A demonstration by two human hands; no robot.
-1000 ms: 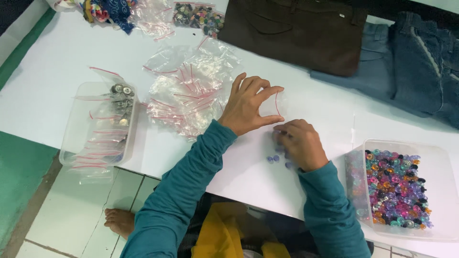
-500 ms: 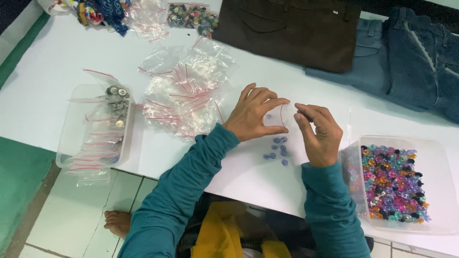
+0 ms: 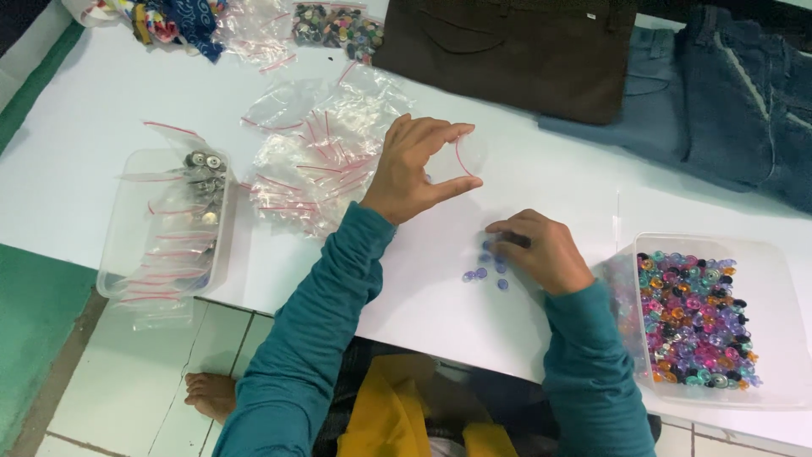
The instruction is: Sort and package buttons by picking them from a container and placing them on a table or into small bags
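Seen from the head camera, the white tabletop (image 3: 110, 101) carries everything, and the small clear zip bag (image 3: 467, 156) with a red seal line serves as the landmark: the left hand (image 3: 419, 169) holds it up just off the tabletop, thumb below and fingers above, pinching its mouth open. Below and to the right of the zip bag, the right hand (image 3: 541, 252) rests on the tabletop with its fingers curled down narrowly over a few blue beads (image 3: 484, 272); whether it actually grips one cannot be told, since the fingertips hide that. The loose beads lie just beside and partly under that hand, below the zip bag. To the left of the zip bag, touching the left wrist area, lies a heap of empty clear bags (image 3: 313, 161) with red seals. Farther left of the zip bag stands a clear plastic tray (image 3: 123, 262) holding more such bags and some round metal pieces (image 3: 203, 165). Far to the lower right of the zip bag sits a second clear tub (image 3: 778, 254) filled with mixed coloured beads (image 3: 689, 317). Above and to the right of the zip bag lie a brown bag (image 3: 507, 51) and folded blue jeans (image 3: 727, 110). Both arms wear teal sleeves (image 3: 313, 338)
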